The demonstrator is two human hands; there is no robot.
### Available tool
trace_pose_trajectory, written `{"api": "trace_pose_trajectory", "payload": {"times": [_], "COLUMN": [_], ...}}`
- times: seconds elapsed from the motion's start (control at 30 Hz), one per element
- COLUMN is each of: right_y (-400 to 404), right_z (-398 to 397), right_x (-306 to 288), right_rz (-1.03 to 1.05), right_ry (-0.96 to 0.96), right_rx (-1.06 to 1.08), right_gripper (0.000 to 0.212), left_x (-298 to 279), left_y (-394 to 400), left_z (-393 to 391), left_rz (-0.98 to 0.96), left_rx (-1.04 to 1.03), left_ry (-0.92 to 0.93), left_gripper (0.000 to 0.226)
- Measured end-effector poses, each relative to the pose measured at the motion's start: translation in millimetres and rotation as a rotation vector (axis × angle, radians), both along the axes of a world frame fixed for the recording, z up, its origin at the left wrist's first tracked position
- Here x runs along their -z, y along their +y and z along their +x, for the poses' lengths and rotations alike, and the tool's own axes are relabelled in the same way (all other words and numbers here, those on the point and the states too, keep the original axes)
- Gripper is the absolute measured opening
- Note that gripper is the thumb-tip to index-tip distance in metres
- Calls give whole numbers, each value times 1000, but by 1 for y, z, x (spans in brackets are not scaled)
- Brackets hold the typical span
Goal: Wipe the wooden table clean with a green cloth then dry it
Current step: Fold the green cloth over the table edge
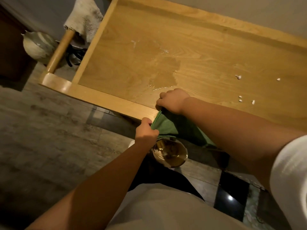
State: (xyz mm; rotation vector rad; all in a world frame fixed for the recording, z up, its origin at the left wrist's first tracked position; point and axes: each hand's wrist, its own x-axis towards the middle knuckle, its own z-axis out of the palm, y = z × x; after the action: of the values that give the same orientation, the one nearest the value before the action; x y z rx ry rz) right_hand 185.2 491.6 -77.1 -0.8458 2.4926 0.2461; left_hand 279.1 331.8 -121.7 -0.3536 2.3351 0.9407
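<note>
Cloth: we see the green cloth (167,125) at the table (116,100) near edge — wet patch (166,75) just beyond.
Fingers: right hand (172,101) and left hand (146,130) both grip it — right nearer the spill.

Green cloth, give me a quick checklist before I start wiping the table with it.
1. Both hands hold the green cloth: ok, left hand and right hand each grip an edge.
2. Cloth spread on the table: not ok, it hangs off the near edge.
3. Wet patch within reach: ok, just beyond the right hand.
4. White crumbs still to clear: not ok, scattered at right.
5. Metal bowl below the cloth clear of drips: cannot tell.
6. Drying towel ready: ok, draped by the far corner.
</note>
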Motion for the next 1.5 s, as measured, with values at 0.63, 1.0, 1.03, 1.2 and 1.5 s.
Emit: {"api": "trace_pose_trajectory", "payload": {"times": [0.63, 1.0, 1.03, 1.2, 1.5], "right_y": [184, 180, 179, 173, 185], "right_z": [125, 154, 150, 137, 110], "right_x": [-37, 21, 25, 43, 24], "right_rz": [-125, -356, -324, -264, -406], "right_ry": [-51, -28, 2, 76, -25], "right_rx": [394, 886, 924, 978, 906], "right_gripper": [29, 55, 57, 30, 31], "left_x": [-62, -25, -22, -5, -24], "left_y": [114, 143, 150, 171, 163], "left_z": [70, -9, -22, -57, -92], "left_rz": [267, -17, -52, -239, -133], "left_rx": [624, 705, 721, 924, 963], "left_ry": [-57, 312, 332, 267, 307], "left_gripper": [42, 40, 47, 42, 12]}}
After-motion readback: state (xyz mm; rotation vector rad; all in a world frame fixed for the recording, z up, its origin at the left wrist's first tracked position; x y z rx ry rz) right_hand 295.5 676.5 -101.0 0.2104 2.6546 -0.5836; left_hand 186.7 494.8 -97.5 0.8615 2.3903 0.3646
